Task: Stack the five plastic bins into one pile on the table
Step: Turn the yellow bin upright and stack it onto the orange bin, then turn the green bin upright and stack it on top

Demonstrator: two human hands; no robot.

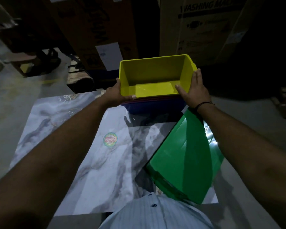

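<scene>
Head view | yellow bin [153, 75] held between both hands, seated on a blue bin [153, 107] with a red rim between | left hand [116, 95] gripping its left wall | right hand [194, 90] clasping its right wall | green bin [185, 156] under the right forearm on the marble table [89, 154]

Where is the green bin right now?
The green bin lies overturned at the table's near right edge, under the right forearm, apart from the stack topped by the yellow bin.

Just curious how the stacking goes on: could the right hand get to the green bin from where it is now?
Probably yes, once it lets go: the right hand grips the yellow bin, and the green bin lies uncovered beneath that forearm.
</scene>
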